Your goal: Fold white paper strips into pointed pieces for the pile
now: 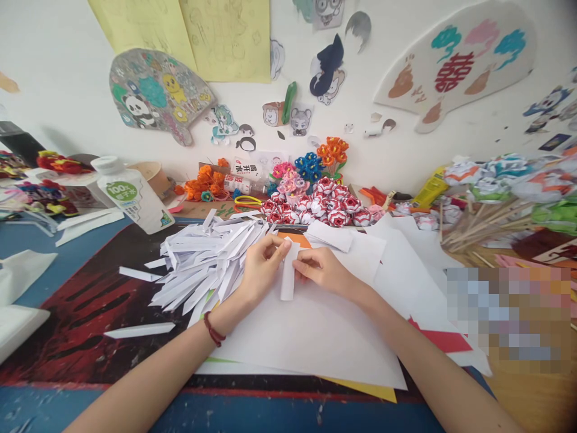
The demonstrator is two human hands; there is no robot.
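Between my two hands is a narrow folded strip of white paper (287, 282), upright over a stack of white sheets (324, 337). My left hand (264, 264) pinches its upper left edge between thumb and fingers. On the strip's right edge, the curled fingertips of my right hand (322, 269) close against the paper. A large heap of folded white paper strips (198, 255) lies just left of my left hand. One loose strip (139, 330) rests apart on the dark mat, nearer to me.
Red-and-white paper flowers (336, 207) crowd the back by the wall. A white bottle (133, 195) stands at the back left. Flowers on wooden sticks (473, 222) lie at the right. A dark red-and-black mat (81, 313) covers part of the blue table (225, 415).
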